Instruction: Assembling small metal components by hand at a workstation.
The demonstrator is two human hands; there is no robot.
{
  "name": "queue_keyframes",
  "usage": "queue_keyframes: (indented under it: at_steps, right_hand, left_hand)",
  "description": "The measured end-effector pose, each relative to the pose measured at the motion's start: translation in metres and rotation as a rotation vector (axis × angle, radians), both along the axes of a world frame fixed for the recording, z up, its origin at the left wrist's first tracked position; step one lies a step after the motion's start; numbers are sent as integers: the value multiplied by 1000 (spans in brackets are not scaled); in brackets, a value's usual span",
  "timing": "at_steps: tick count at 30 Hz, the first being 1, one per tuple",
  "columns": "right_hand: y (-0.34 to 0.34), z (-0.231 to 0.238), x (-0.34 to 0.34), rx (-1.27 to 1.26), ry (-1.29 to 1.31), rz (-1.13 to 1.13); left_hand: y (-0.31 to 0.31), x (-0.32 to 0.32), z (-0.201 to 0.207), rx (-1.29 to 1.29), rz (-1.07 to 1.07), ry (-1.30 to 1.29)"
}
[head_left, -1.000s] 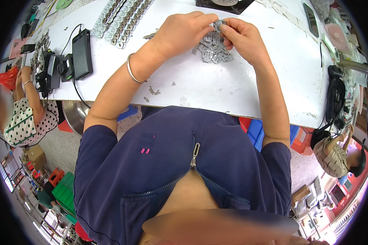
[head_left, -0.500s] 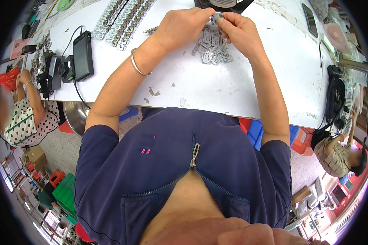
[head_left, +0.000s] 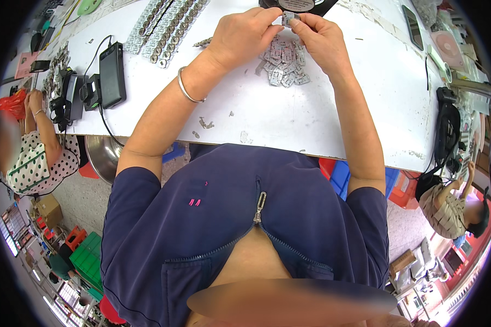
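Nearest the tabletop's (head_left: 289,122) front edge lie only a few stray scraps, so nothing finished is gathered there. Beyond them sits the heap of small silver blister packs (head_left: 283,60), seemingly still to be handled. Just past the heap and raised above it, the left hand (head_left: 244,34) and right hand (head_left: 322,39) meet, each grip pinched closed on one small blister piece (head_left: 287,17). Left of the heap, farther back, filled strips (head_left: 166,24) lie in rows. By my reading the work is midway.
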State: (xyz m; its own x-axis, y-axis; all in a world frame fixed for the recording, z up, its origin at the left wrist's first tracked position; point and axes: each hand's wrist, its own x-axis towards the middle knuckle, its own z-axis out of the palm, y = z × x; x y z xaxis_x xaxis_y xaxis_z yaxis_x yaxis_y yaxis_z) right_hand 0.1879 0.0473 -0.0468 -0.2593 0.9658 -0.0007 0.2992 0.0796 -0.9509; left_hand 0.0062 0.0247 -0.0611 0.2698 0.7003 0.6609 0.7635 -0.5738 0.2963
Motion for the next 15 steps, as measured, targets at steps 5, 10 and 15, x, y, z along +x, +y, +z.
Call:
queue_keyframes:
  at_steps: [5,10,15]
  right_hand:
    - [-1,3,-2,-76,76,-2]
    - [0,1,0,-15,44,-40]
    - [-3,2,3,60,-38,-62]
  left_hand:
    - [0,1,-2,17,0,-9]
    - [4,3,-1,50,-4,-6]
    - [6,8,-1,60,-14,-21]
